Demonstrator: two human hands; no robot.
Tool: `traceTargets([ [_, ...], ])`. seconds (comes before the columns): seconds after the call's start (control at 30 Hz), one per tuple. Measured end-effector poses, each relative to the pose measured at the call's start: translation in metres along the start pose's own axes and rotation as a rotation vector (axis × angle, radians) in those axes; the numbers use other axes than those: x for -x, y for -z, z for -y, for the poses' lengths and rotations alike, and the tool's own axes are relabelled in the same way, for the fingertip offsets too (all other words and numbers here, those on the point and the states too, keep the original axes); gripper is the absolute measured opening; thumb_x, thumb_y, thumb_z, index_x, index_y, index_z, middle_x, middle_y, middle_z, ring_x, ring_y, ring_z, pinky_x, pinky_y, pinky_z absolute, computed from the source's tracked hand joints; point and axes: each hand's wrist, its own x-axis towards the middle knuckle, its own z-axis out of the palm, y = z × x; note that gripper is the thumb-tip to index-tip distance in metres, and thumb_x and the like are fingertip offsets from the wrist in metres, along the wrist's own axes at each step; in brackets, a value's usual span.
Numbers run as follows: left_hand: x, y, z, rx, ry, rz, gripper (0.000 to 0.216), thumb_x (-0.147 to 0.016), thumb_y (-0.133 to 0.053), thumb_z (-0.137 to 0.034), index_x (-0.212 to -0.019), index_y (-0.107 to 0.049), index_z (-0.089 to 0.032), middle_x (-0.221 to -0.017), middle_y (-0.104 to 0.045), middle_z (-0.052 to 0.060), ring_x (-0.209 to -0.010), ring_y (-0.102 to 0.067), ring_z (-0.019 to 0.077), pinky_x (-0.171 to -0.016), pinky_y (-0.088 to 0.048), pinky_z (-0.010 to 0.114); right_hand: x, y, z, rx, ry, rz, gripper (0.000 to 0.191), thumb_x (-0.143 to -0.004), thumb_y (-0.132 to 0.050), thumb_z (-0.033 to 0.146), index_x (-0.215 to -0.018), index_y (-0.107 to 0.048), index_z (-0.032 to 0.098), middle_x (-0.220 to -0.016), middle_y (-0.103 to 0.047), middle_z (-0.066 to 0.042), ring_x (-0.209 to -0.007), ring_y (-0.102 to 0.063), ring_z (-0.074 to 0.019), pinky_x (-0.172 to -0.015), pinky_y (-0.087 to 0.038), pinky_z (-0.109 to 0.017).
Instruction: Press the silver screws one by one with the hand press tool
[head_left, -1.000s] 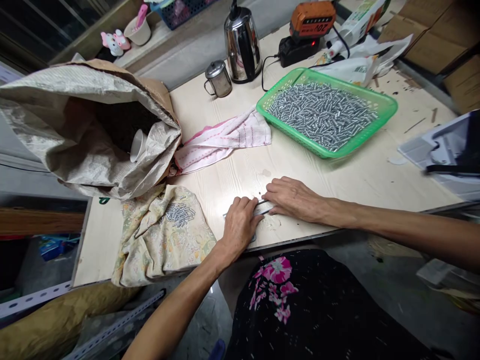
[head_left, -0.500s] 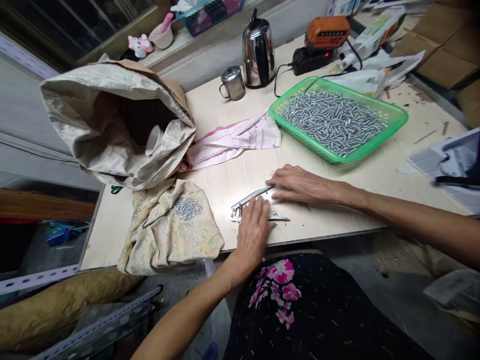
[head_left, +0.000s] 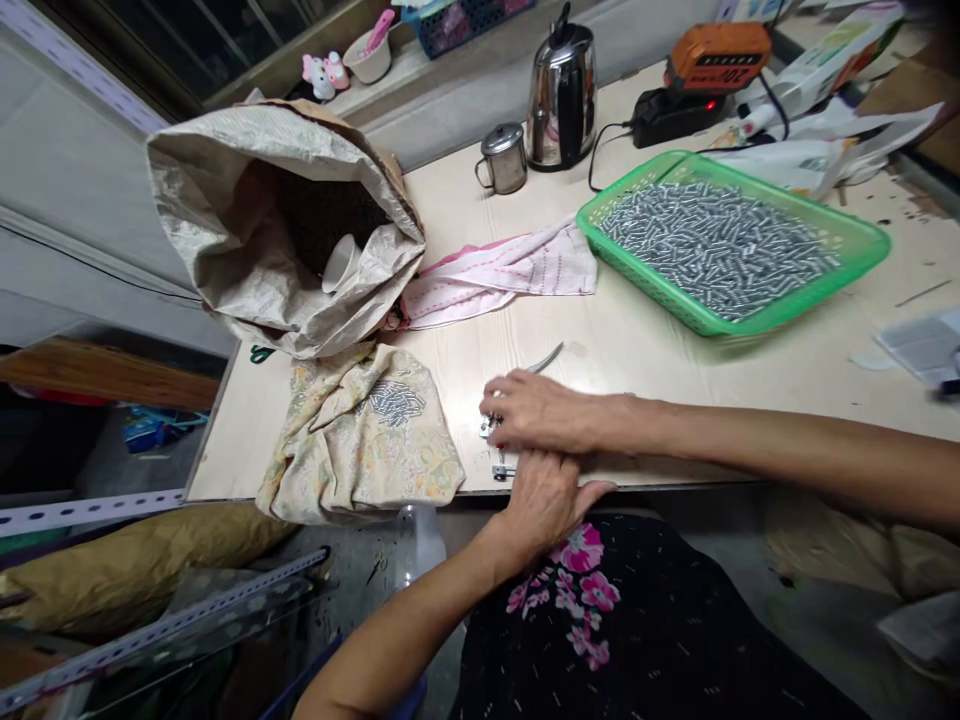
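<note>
Fingers of the left hand (head_left: 546,497) rest at the near edge of the pale wooden table (head_left: 675,350), their tips hidden beneath the right hand (head_left: 541,412), so their hold cannot be told. Right fingers curl palm-down over a thin shiny metal tool (head_left: 551,357); whether they grip it is unclear. Just left lies a flowered cloth (head_left: 352,460) bearing small silver pins (head_left: 396,400). Farther back sits a green plastic basket (head_left: 705,322) of similar pins.

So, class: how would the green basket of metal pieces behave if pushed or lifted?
Likely heavy: the green basket is full of metal pieces. Its slotted plastic walls may flex when lifted. Low and wide, it should slide, not tip.
</note>
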Motion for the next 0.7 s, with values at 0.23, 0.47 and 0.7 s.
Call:
traceTargets([
  [0.23, 0.049, 0.049, 0.004, 0.092, -0.273, -0.19, 0.019, -0.096, -0.049, -0.019, -0.111, -0.061, -0.016, -0.096, -0.071, 0.006, -0.087, -0.066, 0.0152, -0.077, -0.055, 0.026, -0.016, -0.027, 0.022, 0.012, 0.25, -0.046, 0.017, -0.086, -0.066, 0.017, -0.07, -0.061, 0.02, -0.086, -0.059, -0.003, -0.087, -0.043, -0.0197, -0.076, -0.031, -0.035],
  [0.47, 0.072, 0.098, 0.116, -0.322, 0.332, -0.471, 0.015, -0.096, -0.053, -0.021, -0.1, -0.067, -0.017, -0.088, -0.066, 0.006, -0.085, -0.06, 0.0188, -0.079, -0.051, 0.032, -0.01, -0.04, 0.013, -0.198, 0.314, -0.258, 0.024, -0.099, -0.037, 0.012, -0.086, -0.056, 0.015, -0.081, -0.058, -0.004, -0.077, -0.045, -0.0156, -0.071, -0.036, -0.031],
  [0.7, 0.057, 0.097, 0.157, -0.47, 0.405, -0.141, 0.018, -0.096, -0.051, -0.024, -0.094, -0.068, -0.018, -0.091, -0.067, 0.007, -0.09, -0.056, 0.023, -0.079, -0.047, 0.033, 0.028, 0.012, -0.014, -0.255, -0.107, -0.71, 0.015, -0.097, -0.047, 0.016, -0.105, -0.06, 0.016, -0.092, -0.066, -0.006, -0.087, -0.058, -0.0163, -0.078, -0.047, -0.031],
])
